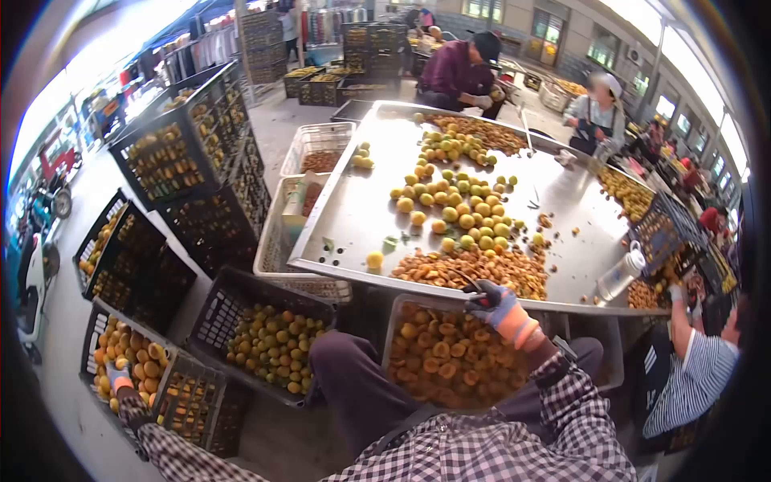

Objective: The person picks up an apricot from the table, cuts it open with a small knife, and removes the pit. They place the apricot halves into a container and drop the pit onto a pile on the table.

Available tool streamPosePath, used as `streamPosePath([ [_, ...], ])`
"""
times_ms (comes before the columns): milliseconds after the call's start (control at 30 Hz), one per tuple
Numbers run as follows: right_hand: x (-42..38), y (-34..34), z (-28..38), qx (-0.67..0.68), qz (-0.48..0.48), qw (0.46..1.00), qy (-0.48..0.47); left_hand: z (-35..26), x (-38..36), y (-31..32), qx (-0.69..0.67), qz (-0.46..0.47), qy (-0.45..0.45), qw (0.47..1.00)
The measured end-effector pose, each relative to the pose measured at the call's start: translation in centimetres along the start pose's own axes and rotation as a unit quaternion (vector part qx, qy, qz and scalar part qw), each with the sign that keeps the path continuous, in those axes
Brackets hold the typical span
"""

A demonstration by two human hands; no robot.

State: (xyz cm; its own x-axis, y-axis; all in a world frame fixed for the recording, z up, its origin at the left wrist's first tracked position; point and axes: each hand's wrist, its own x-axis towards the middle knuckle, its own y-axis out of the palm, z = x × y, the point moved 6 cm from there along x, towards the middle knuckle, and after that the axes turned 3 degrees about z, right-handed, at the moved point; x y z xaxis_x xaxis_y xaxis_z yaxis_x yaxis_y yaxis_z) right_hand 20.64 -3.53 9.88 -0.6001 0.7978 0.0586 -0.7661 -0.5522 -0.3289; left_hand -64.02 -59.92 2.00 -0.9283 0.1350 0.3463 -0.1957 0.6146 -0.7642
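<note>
My left hand, in a grey-and-orange glove, reaches down among the yellow-orange apricots in a dark plastic crate at the lower left. Its fingers are too small and partly hidden to read. My right hand, in a grey-and-orange glove with dark fingertips, is closed around a thin dark tool near the table's front edge. Just beyond it lies a heap of brown pits on the metal table. Below the hand stands a clear tub of halved apricots. Whole yellow-green apricots lie mid-table.
A dark crate of apricots stands left of my knees. Stacked full crates rise further left, near white baskets. A clear bottle stands on the table's right. One person works across the table; another in stripes sits right.
</note>
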Motion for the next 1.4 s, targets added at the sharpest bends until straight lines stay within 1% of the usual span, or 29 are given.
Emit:
streamPosePath([
  [33,-0.4,0.0,-1.3,0.020,0.018,1.000,0.008,-2.7,-0.1,0.1,-0.034,0.030,0.049,0.998],
  [67,-0.9,0.1,-0.9,-0.043,0.019,0.999,0.008,-5.7,-0.8,0.0,-0.063,0.057,0.090,0.992],
  [100,-1.2,0.7,-0.1,-0.101,0.032,0.994,0.007,-11.1,-5.5,-1.2,-0.048,0.056,0.080,0.994],
  [133,-1.5,1.3,0.4,-0.041,0.030,0.999,0.007,-20.1,-11.8,-2.4,-0.141,0.110,0.181,0.967],
  [167,-1.8,2.2,0.8,0.021,0.035,0.999,0.011,-32.2,-19.4,-3.0,-0.228,0.162,0.270,0.921],
  [200,-2.1,3.0,1.2,0.070,0.050,0.996,0.017,-40.8,-26.1,-4.1,-0.351,0.214,0.255,0.875],
  [233,-2.2,3.7,1.0,0.065,0.061,0.996,0.018,-45.7,-30.9,-3.9,-0.453,0.214,0.259,0.826],
  [267,-2.8,4.3,1.8,0.086,0.063,0.994,0.019,-46.9,-32.2,0.1,-0.447,0.335,0.286,0.778],
  [300,-3.7,4.8,2.9,0.103,0.058,0.993,0.020,-49.4,-35.7,1.9,-0.474,0.358,0.266,0.759],
  [367,-5.3,5.3,4.6,0.108,0.063,0.992,0.012,-53.7,-42.1,4.5,-0.622,0.466,0.156,0.609],
  [467,-7.6,4.5,5.1,0.051,0.062,0.996,-0.038,-58.1,-48.6,6.0,-0.660,0.493,0.184,0.536],
  [500,-8.1,4.0,5.0,0.034,0.054,0.996,-0.060,-58.8,-49.8,6.2,-0.656,0.505,0.185,0.529],
  [567,-9.1,2.7,4.4,0.022,0.031,0.998,-0.057,-59.6,-52.6,7.4,-0.637,0.592,0.115,0.481],
  [600,-9.4,2.2,4.2,0.010,0.022,0.998,-0.063,-60.6,-53.7,6.9,-0.637,0.595,0.146,0.468],
  [633,-9.3,1.5,3.3,0.012,0.019,0.998,-0.061,-61.4,-54.8,7.0,-0.634,0.598,0.147,0.468],
  [700,-9.7,0.8,2.4,0.040,0.014,0.998,-0.051,-62.0,-56.9,6.7,-0.636,0.656,0.010,0.407],
  [733,-9.9,0.6,2.0,0.042,0.010,0.998,-0.049,-62.2,-57.7,6.8,-0.630,0.662,0.013,0.406],
  [767,-10.0,0.3,1.8,-0.002,0.005,0.997,-0.073,-62.2,-58.3,7.4,-0.628,0.665,0.014,0.405],
  [800,-10.1,0.0,1.9,-0.045,-0.001,0.994,-0.097,-62.0,-59.0,8.4,-0.627,0.669,-0.028,0.399],
  [833,-10.2,-0.3,1.7,-0.043,-0.005,0.995,-0.095,-61.8,-59.5,9.4,-0.625,0.671,-0.070,0.392],
  [867,-10.3,-0.5,1.6,-0.031,-0.007,0.996,-0.089,-62.1,-59.9,9.9,-0.615,0.686,-0.038,0.387],
  [900,-10.5,-0.8,1.3,-0.018,-0.010,0.996,-0.083,-62.6,-60.3,9.7,-0.612,0.689,-0.039,0.387],
  [967,-10.7,-1.4,1.0,-0.025,-0.013,0.997,-0.074,-63.6,-61.1,8.9,-0.627,0.697,-0.048,0.344],
  [1100,-11.0,-2.1,0.3,-0.030,-0.022,0.997,-0.061,-64.5,-61.7,8.8,-0.605,0.708,-0.011,0.363],
  [1167,-11.3,-2.3,0.2,-0.028,-0.026,0.998,-0.057,-65.2,-62.0,8.9,-0.589,0.679,0.090,0.428],
  [1267,-11.7,-2.5,0.4,-0.025,-0.039,0.997,-0.057,-65.5,-62.7,10.0,-0.604,0.674,0.128,0.405],
  [1300,-11.8,-2.6,0.5,-0.052,-0.047,0.995,-0.063,-65.5,-62.7,10.3,-0.604,0.675,0.128,0.405],
  [1367,-12.0,-2.7,0.6,-0.080,-0.058,0.993,-0.069,-65.5,-62.9,10.9,-0.609,0.685,0.086,0.391],
  [1400,-12.1,-2.8,0.7,-0.089,-0.069,0.991,-0.073,-65.6,-62.9,11.1,-0.608,0.686,0.087,0.389],
])
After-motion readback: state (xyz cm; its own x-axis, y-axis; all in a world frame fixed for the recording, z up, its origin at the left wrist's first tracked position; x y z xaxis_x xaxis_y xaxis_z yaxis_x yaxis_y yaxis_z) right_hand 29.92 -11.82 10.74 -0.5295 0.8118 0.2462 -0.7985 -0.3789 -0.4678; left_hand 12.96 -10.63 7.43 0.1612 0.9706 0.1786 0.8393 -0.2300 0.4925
